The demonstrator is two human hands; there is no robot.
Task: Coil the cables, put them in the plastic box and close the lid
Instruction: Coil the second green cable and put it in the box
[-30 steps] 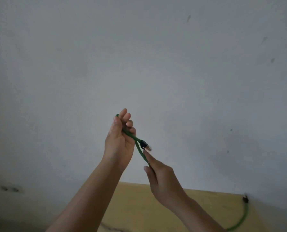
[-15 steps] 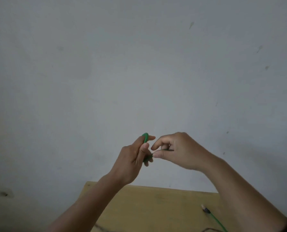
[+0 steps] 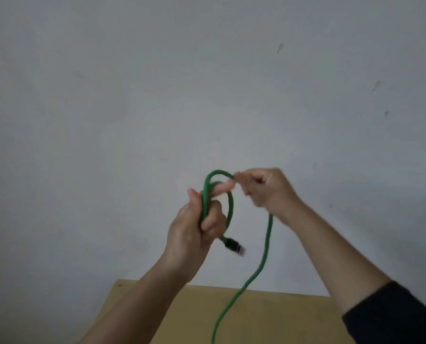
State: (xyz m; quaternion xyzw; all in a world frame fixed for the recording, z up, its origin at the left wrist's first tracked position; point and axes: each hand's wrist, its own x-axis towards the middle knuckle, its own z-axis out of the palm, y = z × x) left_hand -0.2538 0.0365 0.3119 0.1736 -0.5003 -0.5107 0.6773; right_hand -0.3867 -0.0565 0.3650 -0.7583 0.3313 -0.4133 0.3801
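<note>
Green cable (image 3: 263, 256) looped between left hand (image 3: 194, 234) and right hand (image 3: 266, 189)

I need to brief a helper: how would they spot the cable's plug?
Look in front of the grey wall, above the wooden table. Just below the left hand dangles the plug: black with a metal tip, ending the green cable.

Green cable (image 3: 265, 247), plain and unpatterned, gripped in left hand (image 3: 194, 229) and pinched by right hand (image 3: 264, 187). Black plug (image 3: 231, 244) with pale, blurred tip just below left hand. Dark sleeve (image 3: 395, 314), near black, behind right hand on forearm. Light tan wooden table (image 3: 281, 316) below both hands. Pale grey wall (image 3: 132, 95), faintly speckled with darker marks.
</note>
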